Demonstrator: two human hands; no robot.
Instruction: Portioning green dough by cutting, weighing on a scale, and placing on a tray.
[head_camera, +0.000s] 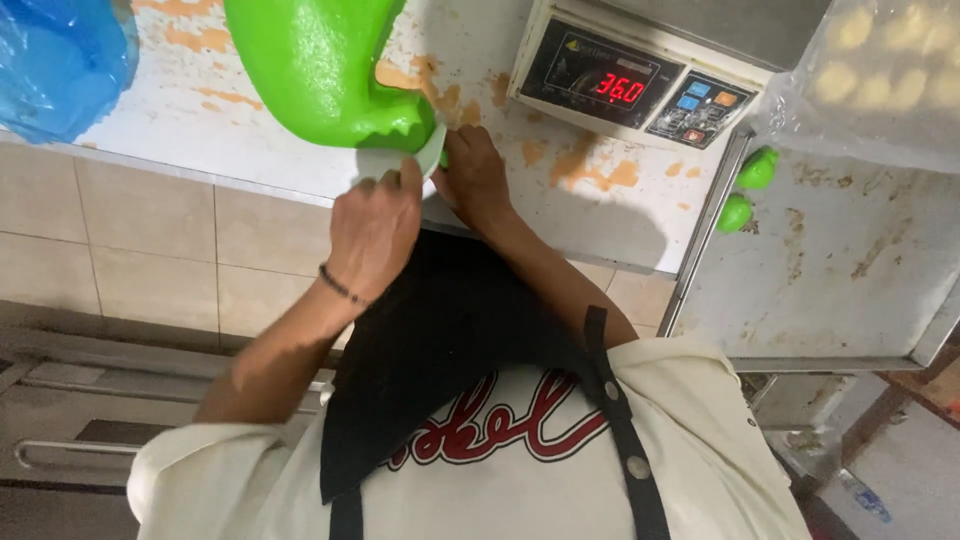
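Green plastic scoop (315, 65) directly beyond both sets of fingertips, toothed lower edge touching them. Long axis running away from fingers, up and slightly left across worn counter (560, 215). Left hand (372, 232) and right hand (474, 178) about equally close, one at each side of scoop's pale handle end (432, 150). Left fingers curled, thumb tip pressed against pale rim. Right fingers folded tight around same end; exact pinch hidden under knuckles. Digital scale (625, 85) right of right fingers, apart. Blue bag (55, 60) far left of left fingers.
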